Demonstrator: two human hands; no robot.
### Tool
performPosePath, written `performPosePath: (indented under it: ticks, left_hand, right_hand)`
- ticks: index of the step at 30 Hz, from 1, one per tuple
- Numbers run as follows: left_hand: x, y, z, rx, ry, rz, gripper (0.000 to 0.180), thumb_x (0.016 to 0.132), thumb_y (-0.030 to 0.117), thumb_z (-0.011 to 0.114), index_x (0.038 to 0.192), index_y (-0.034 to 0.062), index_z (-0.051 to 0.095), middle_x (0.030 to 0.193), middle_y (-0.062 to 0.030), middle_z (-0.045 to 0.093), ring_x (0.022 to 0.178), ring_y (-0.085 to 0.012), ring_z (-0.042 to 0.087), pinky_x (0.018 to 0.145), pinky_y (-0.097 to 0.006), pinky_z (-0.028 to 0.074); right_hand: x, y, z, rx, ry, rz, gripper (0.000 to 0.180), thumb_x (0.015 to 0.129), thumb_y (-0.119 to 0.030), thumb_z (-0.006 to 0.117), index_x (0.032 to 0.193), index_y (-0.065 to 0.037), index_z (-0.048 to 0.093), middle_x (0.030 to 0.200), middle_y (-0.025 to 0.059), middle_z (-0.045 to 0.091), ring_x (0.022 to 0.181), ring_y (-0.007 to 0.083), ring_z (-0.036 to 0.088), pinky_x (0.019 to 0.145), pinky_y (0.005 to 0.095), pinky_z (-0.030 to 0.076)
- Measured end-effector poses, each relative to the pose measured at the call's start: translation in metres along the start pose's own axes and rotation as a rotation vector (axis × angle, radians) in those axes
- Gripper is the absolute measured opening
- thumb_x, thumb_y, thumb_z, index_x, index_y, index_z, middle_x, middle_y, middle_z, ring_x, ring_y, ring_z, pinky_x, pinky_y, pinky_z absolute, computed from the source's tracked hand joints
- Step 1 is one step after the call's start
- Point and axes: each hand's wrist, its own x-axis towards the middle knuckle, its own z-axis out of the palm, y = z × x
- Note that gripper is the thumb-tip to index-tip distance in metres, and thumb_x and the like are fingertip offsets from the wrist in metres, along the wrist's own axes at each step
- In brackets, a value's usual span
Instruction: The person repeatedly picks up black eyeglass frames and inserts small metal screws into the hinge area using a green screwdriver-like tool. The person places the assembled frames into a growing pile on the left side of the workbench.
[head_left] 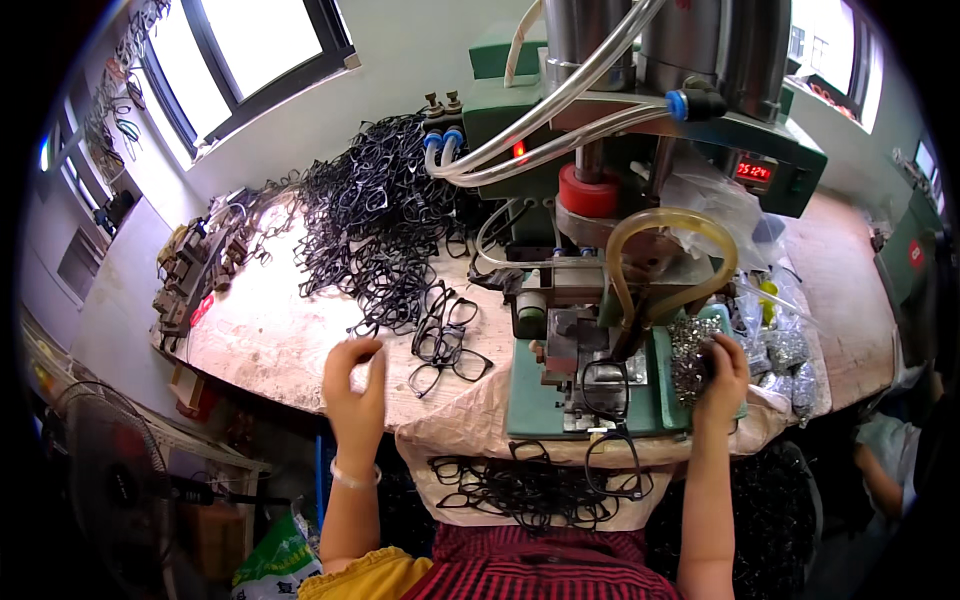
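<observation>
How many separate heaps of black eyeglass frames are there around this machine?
3. One big heap of eyeglass frames at the bench's back left, a small cluster near the left hand, and a lap pile below the machine. More may be hidden behind it.

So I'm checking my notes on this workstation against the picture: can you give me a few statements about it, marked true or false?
1. The right hand rests at a heap of small shiny metal parts. True.
2. A black eyeglass frame sits on the green machine. True.
3. The big pile of black frames lies to the person's right. False: it lies to the left, beyond the left hand.
4. The left wrist is bare. False: it wears a pale bracelet.
5. Finished frames lie in the person's lap. True.
</observation>
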Motion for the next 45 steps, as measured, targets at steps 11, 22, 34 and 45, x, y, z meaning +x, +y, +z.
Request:
performPosePath:
  ticks: [11,22,34,45]
  left_hand:
    - [0.025,-0.125,0.124,0.469,0.039,0.174,0.012,0.079,0.010,0.070,0.089,0.0049,0.070,0.120,-0.0176,0.065,0.108,-0.0369,0.056,0.099,-0.046,0.041]
    - [0.008,-0.043,0.108,-0.401,-0.161,-0.222,0.015,0.100,0.015,0.059,0.110,0.0041,0.059,0.080,0.0068,0.043,0.070,-0.0037,0.037,0.060,-0.018,0.030]
    - [-0.011,0.080,0.087,-1.227,-0.196,-0.211,0.034,0.109,0.036,0.026,0.098,0.0095,0.045,0.086,-0.0131,0.061,0.079,-0.0218,0.059,0.071,-0.035,0.050]
    - [0.001,0.154,0.073,-1.008,-0.276,-0.057,0.028,0.103,0.034,0.028,0.096,0.0081,0.036,0.072,-0.0230,0.064,0.066,-0.0266,0.059,0.076,-0.035,0.048]
  right_hand:
    - [-0.035,-0.047,-0.016,-0.630,-0.071,-0.334,0.013,0.081,0.004,0.071,0.094,0.000,0.072,0.091,0.0076,0.070,0.088,0.0180,0.065,0.084,0.0303,0.050]
    - [-0.046,-0.114,0.057,-0.432,-0.492,-0.422,0.015,0.077,0.001,0.072,0.092,0.001,0.070,0.090,0.0096,0.071,0.087,0.0193,0.067,0.079,0.0315,0.051]
    - [-0.059,-0.074,0.086,-0.007,-0.407,-0.123,0.049,0.082,0.003,0.071,0.127,0.004,0.051,0.101,0.0069,0.066,0.096,0.0098,0.062,0.091,0.0244,0.046]
    - [-0.078,-0.112,0.100,0.185,-0.470,0.075,0.050,0.088,0.002,0.065,0.133,0.004,0.044,0.097,0.0064,0.069,0.094,0.0101,0.060,0.086,0.0255,0.045]
